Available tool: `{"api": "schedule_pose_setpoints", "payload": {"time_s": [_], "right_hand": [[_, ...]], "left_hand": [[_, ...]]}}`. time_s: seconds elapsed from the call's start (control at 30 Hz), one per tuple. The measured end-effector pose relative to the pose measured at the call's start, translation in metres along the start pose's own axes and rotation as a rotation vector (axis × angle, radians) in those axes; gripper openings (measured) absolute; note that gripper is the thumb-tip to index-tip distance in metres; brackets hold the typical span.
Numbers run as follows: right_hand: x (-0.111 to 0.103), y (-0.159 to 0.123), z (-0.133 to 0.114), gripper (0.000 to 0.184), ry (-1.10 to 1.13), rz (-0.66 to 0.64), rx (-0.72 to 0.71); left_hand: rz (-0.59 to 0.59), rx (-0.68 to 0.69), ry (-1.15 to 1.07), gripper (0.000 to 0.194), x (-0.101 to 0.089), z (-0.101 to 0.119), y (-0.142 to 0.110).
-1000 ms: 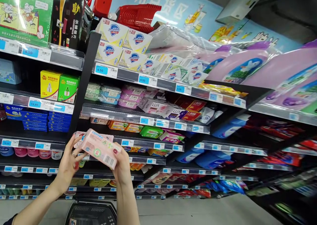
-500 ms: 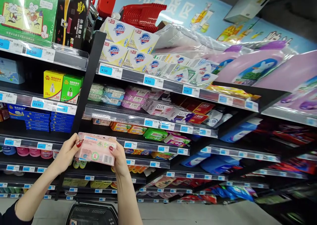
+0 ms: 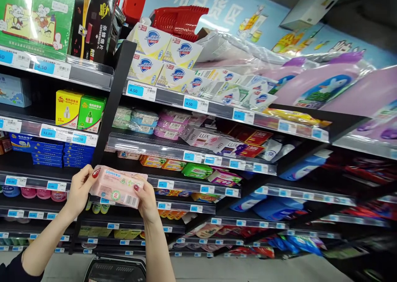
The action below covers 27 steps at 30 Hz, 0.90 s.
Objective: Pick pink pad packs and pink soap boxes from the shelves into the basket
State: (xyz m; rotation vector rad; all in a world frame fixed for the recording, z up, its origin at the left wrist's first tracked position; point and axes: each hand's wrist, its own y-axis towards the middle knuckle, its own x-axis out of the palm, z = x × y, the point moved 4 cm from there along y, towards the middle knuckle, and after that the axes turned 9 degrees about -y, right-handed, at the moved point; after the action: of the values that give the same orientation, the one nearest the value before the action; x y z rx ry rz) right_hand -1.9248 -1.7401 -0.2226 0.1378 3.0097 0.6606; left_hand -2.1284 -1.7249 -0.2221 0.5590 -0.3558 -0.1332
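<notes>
A pink wrapped soap pack [image 3: 116, 187] is held up in front of the shelves, its printed back with a barcode turned toward me. My left hand [image 3: 80, 191] grips its left end, thumb on the face and fingers behind. At the right end my right hand [image 3: 147, 199] closes on it the same way, thumb near the upper corner. The fingers behind the pack are mostly hidden. Just past it, a shelf row carries orange soap packs [image 3: 153, 161], a green soap pack [image 3: 197, 170] and a magenta one [image 3: 223, 178].
White Safeguard boxes [image 3: 151, 41] are stacked on the upper shelf, with LUX soap boxes [image 3: 203, 137] below. Yellow and green mosquito-liquid boxes [image 3: 89, 113] stand at left. A black basket [image 3: 116, 269] is on the floor beneath my arms. Large pink detergent bottles [image 3: 330, 85] lie at right.
The soap pack has shifted slightly left and tilted a little more, right end lower. Both hands keep their grip on it. The shelves sit slightly further right in view.
</notes>
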Motion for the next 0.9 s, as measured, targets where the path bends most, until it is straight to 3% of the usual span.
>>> {"api": "schedule_pose_setpoints", "payload": {"time_s": [0.1,0.23,0.9], "right_hand": [[0.0047,0.0003,-0.0039,0.041,-0.016,-0.014,0.0],[0.0068,0.0016,-0.0046,0.042,-0.022,-0.017,-0.02],[0.0047,-0.0008,0.0034,0.044,-0.025,-0.007,-0.003]], "left_hand": [[0.101,0.124,0.099,0.042,-0.0026,0.0008,-0.0022],[0.122,0.18,0.138,0.04,-0.0026,0.001,-0.0018],[0.124,0.084,-0.018,0.04,-0.0025,-0.0002,0.0016]]}}
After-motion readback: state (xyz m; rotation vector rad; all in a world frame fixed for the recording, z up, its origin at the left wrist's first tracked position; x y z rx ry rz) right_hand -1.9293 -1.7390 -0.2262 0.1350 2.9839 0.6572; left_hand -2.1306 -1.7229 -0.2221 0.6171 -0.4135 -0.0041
